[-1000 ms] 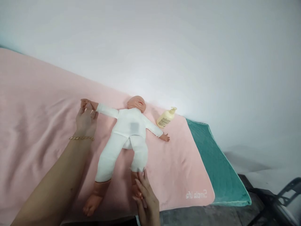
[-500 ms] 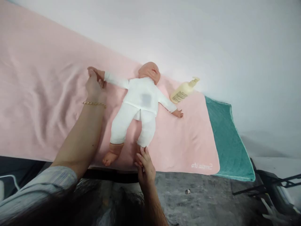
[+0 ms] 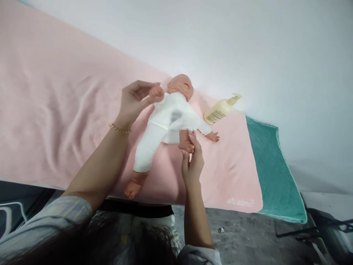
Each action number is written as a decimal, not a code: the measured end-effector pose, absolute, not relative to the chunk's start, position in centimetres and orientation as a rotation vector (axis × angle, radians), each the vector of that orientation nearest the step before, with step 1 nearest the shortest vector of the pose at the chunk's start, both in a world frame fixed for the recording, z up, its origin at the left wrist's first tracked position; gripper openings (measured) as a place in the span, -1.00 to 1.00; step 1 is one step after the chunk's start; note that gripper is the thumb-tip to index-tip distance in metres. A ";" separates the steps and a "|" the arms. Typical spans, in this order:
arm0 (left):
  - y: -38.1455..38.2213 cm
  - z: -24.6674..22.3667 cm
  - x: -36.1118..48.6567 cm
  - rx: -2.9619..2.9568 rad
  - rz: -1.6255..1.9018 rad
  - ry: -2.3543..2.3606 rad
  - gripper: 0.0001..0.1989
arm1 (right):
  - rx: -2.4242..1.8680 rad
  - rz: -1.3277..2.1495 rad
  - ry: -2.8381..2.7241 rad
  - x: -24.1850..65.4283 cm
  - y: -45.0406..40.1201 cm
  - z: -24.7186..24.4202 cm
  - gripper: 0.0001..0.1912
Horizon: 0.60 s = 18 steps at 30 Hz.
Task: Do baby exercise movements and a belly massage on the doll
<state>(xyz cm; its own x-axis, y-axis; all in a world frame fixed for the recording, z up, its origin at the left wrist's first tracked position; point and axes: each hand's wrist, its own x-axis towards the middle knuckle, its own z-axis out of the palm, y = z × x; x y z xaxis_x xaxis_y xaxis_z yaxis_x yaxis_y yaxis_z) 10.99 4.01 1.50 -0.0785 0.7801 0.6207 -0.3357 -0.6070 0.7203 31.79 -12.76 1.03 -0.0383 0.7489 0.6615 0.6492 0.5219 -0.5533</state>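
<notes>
A baby doll (image 3: 165,114) in white clothes lies on its back on a pink towel (image 3: 91,147), its head toward the wall. My left hand (image 3: 135,101), with a gold bracelet at the wrist, pinches the doll's hand (image 3: 156,93) and holds it up by the shoulder. My right hand (image 3: 193,162) grips the doll's foot (image 3: 186,141), with that leg bent up over the belly. The doll's other leg (image 3: 146,151) lies stretched toward the near edge. Its other arm (image 3: 204,127) rests out to the right.
A pale yellow pump bottle (image 3: 219,111) lies tilted beside the doll's outstretched arm. A green cloth (image 3: 275,169) sticks out from under the towel at the right. Black metal legs (image 3: 317,224) stand at the lower right.
My left hand has brought the doll's arm inward from the far left to its shoulder. My right hand has lifted the doll's foot up toward the belly, bending the leg.
</notes>
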 end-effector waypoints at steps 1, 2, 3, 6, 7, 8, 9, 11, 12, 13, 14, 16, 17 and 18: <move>3.5 1.7 11.1 1.485 1.717 0.526 -0.65 | -1.175 0.145 -1.713 31.8 -12.0 1.4 -0.50; 3.1 1.9 11.2 1.573 1.641 0.543 -0.66 | -1.178 0.170 -1.684 31.7 -11.3 1.7 -0.51; 2.7 2.1 11.3 1.653 1.570 0.561 -0.69 | -1.188 0.193 -1.659 31.7 -10.7 2.0 -0.52; 2.2 2.4 11.5 1.812 1.405 0.595 -0.81 | -1.227 0.255 -1.631 31.9 -9.5 3.1 -0.56; 2.1 2.5 11.5 1.848 1.348 0.600 -0.82 | -1.236 0.268 -1.634 32.0 -9.4 3.4 -0.57; 2.1 2.6 11.6 1.873 1.294 0.608 -0.83 | -1.243 0.275 -1.640 32.1 -9.3 3.6 -0.58; 2.2 2.7 11.7 1.889 1.243 0.617 -0.81 | -1.248 0.276 -1.647 32.2 -9.3 3.9 -0.59; 2.2 2.9 11.8 1.897 1.169 0.633 -0.77 | -1.256 0.264 -1.660 32.3 -9.6 4.0 -0.59; 2.2 3.0 11.8 1.886 1.156 0.641 -0.76 | -1.260 0.255 -1.664 32.4 -9.9 4.0 -0.58; 2.2 3.0 11.8 1.864 1.161 0.646 -0.77 | -1.263 0.245 -1.667 32.3 -10.3 3.9 -0.58; 2.1 3.0 11.8 1.832 1.183 0.649 -0.79 | -1.261 0.231 -1.668 32.3 -10.9 3.8 -0.57; 2.1 2.9 11.6 1.743 1.262 0.646 -0.79 | -1.253 0.201 -1.658 32.0 -12.2 3.3 -0.56; 2.2 2.8 11.5 1.685 1.325 0.644 -0.78 | -1.247 0.184 -1.649 31.8 -13.0 3.0 -0.55; 2.4 2.7 11.4 1.615 1.407 0.639 -0.76 | -1.239 0.166 -1.642 31.6 -13.9 2.6 -0.54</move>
<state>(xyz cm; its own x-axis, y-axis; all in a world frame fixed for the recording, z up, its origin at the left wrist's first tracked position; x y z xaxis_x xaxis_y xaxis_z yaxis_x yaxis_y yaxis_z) 11.35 2.40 2.68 0.2274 0.8295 0.5101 -0.1614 -0.4844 0.8598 31.62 -13.92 2.58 0.0581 0.7746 0.6297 0.6327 0.4593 -0.6234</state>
